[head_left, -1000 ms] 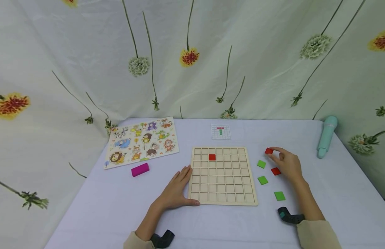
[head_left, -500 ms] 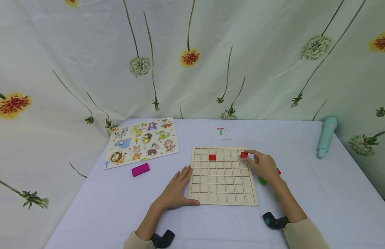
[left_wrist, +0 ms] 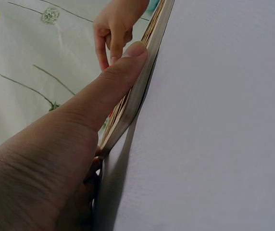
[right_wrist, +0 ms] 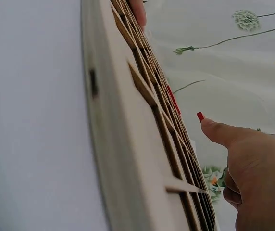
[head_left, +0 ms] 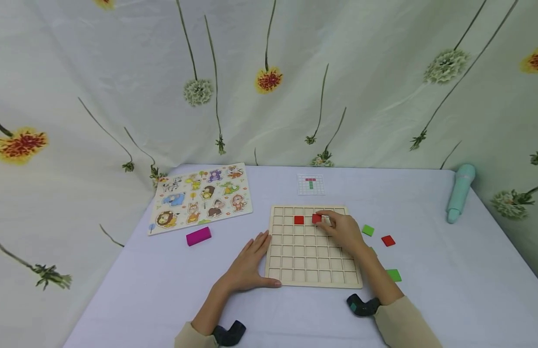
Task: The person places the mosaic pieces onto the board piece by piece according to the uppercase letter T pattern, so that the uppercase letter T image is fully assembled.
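Observation:
A square wooden grid board (head_left: pixel 312 266) lies on the table, with one red tile (head_left: pixel 298 220) set in a cell of its second row. My left hand (head_left: pixel 246 271) rests at the board's near left corner, fingers straight along the left side and thumb along the front edge. Between thumb and fingertips my right hand (head_left: pixel 344 232) pinches another red square tile (head_left: pixel 316 219), held over the board to the right of the set one. In the right wrist view this pinched tile (right_wrist: pixel 200 116) shows apart from the board's surface.
Right of the board lie a loose red tile (head_left: pixel 388 240) and several green tiles (head_left: pixel 368 230), one partly behind the right forearm. Behind it sits a pattern card (head_left: pixel 311 184). An animal puzzle (head_left: pixel 201 198), a magenta block (head_left: pixel 198 236) and a teal microphone-shaped object (head_left: pixel 461 193) lie farther out.
My right hand has carried the red tile leftward from beside the loose tiles to over the board. The left hand stays at the corner; the head view shifted slightly.

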The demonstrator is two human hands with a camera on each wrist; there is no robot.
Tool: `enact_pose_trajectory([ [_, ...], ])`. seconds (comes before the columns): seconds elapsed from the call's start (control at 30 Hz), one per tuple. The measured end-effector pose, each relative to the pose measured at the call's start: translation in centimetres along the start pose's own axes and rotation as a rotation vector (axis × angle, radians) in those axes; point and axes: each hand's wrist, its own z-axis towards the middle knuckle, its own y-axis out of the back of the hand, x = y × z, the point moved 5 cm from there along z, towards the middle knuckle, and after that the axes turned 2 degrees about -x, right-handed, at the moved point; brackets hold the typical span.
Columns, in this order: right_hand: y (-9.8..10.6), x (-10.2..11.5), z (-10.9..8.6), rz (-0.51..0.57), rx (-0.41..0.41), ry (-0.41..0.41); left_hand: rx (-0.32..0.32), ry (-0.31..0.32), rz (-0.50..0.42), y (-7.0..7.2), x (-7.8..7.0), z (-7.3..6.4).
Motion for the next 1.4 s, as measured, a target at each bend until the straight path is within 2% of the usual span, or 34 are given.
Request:
enact_pose_trajectory([
  [0.4,-1.7,0.6,0.9,0.034,0.044,-0.007,0.011,0.014,-0.003,0.0,0.0,0.0],
  [1.4,-2.0,0.5,1.0,-0.006,0.094,-0.009,0.004,0.002,-0.006,0.0,0.1,0.0],
])
